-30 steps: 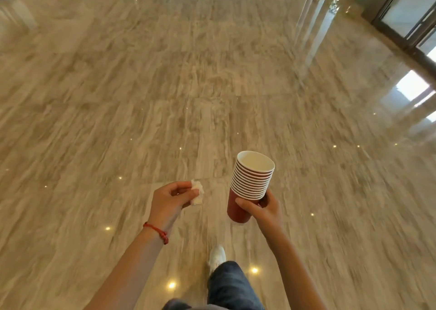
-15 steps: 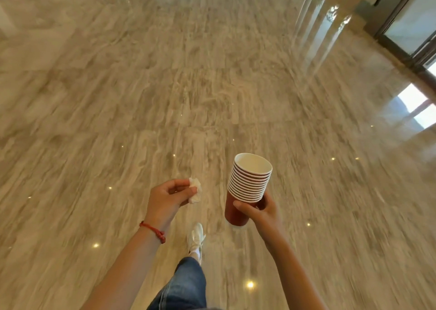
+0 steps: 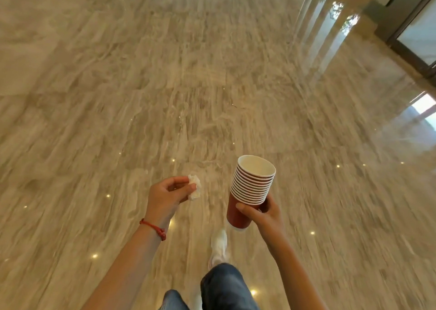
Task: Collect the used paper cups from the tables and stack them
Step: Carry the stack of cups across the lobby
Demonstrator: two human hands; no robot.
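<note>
Left hand (image 3: 168, 195) pinched shut on a crumpled white paper tissue (image 3: 194, 187), carried mid-air over the polished beige marble floor (image 3: 165, 85). Right hand (image 3: 264, 213) clamped low round the tall nested stack of red paper cups (image 3: 250, 191), no table in view. Risks: stack tilts, upper cups could slide out; glossy floor could cause a slip
</note>
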